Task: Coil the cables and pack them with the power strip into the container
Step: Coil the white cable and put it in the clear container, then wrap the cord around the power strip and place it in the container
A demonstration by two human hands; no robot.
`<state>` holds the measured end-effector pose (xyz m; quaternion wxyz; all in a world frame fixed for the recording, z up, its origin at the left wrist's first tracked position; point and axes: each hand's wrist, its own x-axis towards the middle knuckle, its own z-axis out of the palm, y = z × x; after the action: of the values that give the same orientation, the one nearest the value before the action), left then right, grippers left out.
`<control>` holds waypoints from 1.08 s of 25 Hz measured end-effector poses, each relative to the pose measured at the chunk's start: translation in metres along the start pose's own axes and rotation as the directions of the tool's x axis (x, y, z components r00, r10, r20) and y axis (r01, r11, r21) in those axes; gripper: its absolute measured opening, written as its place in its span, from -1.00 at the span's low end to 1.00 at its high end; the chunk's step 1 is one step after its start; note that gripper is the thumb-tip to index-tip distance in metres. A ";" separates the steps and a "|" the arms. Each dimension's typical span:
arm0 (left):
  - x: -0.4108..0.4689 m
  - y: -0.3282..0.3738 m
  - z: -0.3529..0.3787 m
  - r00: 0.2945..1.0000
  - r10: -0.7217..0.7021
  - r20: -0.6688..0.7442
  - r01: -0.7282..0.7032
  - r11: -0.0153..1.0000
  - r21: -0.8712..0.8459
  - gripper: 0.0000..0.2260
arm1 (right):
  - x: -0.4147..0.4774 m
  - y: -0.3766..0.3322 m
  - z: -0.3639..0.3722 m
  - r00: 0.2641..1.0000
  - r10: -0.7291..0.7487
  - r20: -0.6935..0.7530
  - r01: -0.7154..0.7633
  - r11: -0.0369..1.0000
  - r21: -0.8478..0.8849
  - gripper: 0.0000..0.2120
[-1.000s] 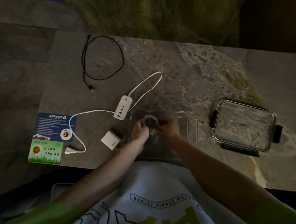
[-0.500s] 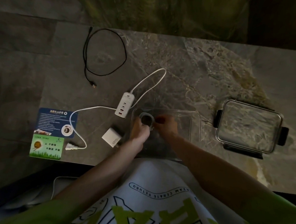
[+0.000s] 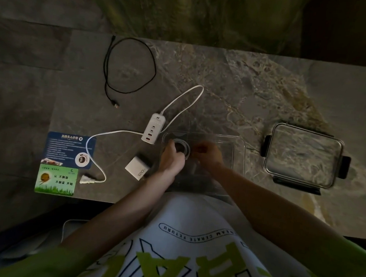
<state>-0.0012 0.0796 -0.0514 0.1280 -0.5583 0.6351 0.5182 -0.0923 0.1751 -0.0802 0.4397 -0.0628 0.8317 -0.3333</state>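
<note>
Just one cam here, head-mounted, looking steeply down and forward at the counter (image 3: 235, 81) from pretty close, wearer's shirt (image 3: 192, 246) filling the frame below the counter's near edge.

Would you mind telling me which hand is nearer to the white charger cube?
Left. The left hand is just right of the white charger cube, over the clear container. The right hand is farther right, beyond the coiled cable.

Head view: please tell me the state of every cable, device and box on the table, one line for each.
Grey cable: coiled, held by left hand over the container.
Right hand: beside the coil.
Black cable: loose, uncoiled.
Power strip: outside container, white cord spread out.
Charger: outside container.
Container: open.
Lid: off, lying aside.
</note>
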 end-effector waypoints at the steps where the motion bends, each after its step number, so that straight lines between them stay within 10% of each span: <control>1: -0.001 0.000 -0.002 1.000 0.026 -0.004 -0.026 1.000 -0.005 -0.44 | -0.001 0.000 0.000 1.000 -0.002 -0.006 0.002 1.000 0.004 -0.82; 13: -0.024 -0.023 -0.043 0.832 0.468 -0.298 -0.513 0.853 -0.093 -0.73 | -0.040 -0.035 -0.008 0.909 -0.414 -0.046 0.402 0.901 -0.160 -0.83; 21: -0.001 -0.043 -0.080 0.895 0.345 -0.283 -0.375 0.925 -0.058 -0.57 | -0.051 -0.077 0.006 0.777 -0.626 0.067 0.598 0.702 -0.387 -0.72; 27: 0.035 -0.025 -0.095 0.951 0.250 -0.180 -0.230 0.965 0.126 -0.38 | -0.040 -0.100 0.013 0.833 -0.520 0.190 0.530 0.647 -0.548 -0.42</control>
<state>0.0479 -0.0127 -0.0492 0.0299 -0.5175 0.7338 0.4393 -0.0768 0.1071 0.0035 0.2898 -0.4339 0.8347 -0.1759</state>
